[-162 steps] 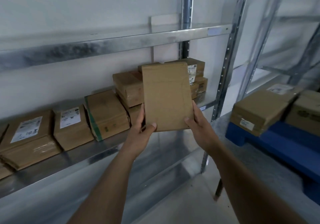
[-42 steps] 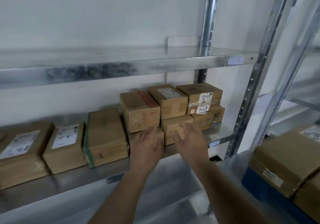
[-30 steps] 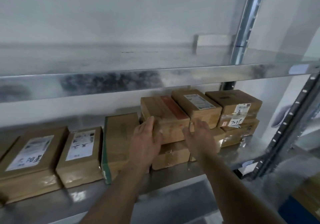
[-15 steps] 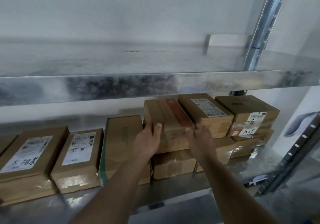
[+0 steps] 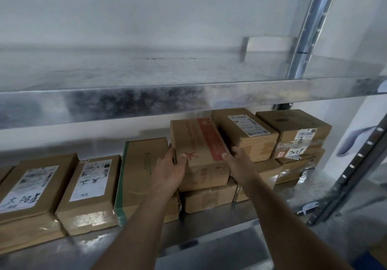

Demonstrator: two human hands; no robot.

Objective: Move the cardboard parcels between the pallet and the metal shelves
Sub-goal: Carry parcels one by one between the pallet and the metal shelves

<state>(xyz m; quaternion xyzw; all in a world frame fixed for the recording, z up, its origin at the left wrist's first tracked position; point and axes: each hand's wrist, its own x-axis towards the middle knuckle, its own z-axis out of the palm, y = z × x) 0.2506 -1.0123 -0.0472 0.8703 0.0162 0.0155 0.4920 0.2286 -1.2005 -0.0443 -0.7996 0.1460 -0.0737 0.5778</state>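
Both hands [image 5: 201, 165] around red-striped parcel [image 5: 199, 144]

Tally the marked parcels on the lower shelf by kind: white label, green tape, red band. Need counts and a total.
White-label parcels: 4
Green-taped parcel: 1
Red-band parcel: 1, gripped by left hand and right hand
Total: 6
Plain boxes under the stack are partly hidden and not counted.
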